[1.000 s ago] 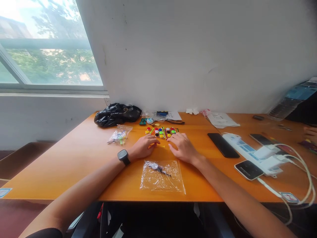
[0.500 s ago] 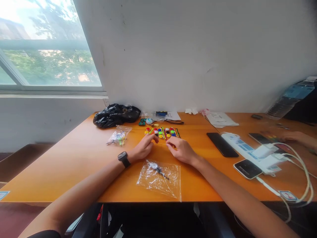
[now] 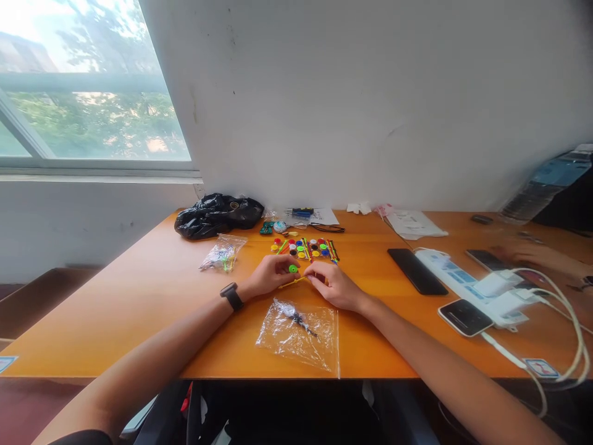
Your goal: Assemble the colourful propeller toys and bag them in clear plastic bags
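Between thumb and fingers, my left hand pinches a small round green disc with a dark centre. My right hand, just beside it, grips one end of a thin yellow plastic strip, which slants down to the left below the disc. Just beyond both hands lie several small coloured discs in red, white, black, yellow, green and blue, with thin coloured strips among them. Nearer me, a clear zip bag lies flat with a dark thin item inside.
To the left sit a clear bag of colourful pieces and a black plastic bag. A black phone, a white power strip with cables, and another phone lie right. A co-worker's hand is blurred at far right.
My left hand has drawn back from the coloured pieces with the green disc now showing in it. The yellow strip now shows clearly in my right hand, which has lowered slightly.
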Action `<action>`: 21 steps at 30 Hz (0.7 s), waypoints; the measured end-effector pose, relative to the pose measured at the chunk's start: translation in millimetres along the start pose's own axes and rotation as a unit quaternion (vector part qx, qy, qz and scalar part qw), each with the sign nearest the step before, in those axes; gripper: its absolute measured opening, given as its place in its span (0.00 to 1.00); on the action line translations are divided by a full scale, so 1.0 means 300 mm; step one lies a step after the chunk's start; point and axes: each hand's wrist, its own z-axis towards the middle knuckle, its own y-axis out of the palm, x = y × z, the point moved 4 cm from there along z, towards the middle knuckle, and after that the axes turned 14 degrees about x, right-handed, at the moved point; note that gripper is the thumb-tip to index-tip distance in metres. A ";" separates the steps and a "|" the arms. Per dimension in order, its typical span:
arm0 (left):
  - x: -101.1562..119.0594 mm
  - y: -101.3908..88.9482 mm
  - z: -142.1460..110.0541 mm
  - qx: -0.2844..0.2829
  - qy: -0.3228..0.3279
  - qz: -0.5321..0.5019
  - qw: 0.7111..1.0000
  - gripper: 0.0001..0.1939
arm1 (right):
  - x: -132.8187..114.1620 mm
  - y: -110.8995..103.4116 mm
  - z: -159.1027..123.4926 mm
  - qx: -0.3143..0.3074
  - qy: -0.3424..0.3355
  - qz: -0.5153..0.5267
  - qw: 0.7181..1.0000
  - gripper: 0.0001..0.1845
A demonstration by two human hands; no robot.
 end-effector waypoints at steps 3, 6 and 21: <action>0.017 0.003 -0.004 -0.024 -0.013 -0.021 0.999 0.24 | 0.006 -0.004 0.001 0.007 0.009 -0.009 1.000 0.10; 0.029 0.003 -0.006 -0.039 -0.026 -0.036 0.998 0.26 | 0.010 -0.003 0.000 0.005 0.011 -0.013 1.000 0.09; 0.088 0.024 -0.023 -0.093 0.007 -0.040 0.995 0.24 | 0.002 -0.008 -0.005 0.006 -0.015 -0.052 0.999 0.10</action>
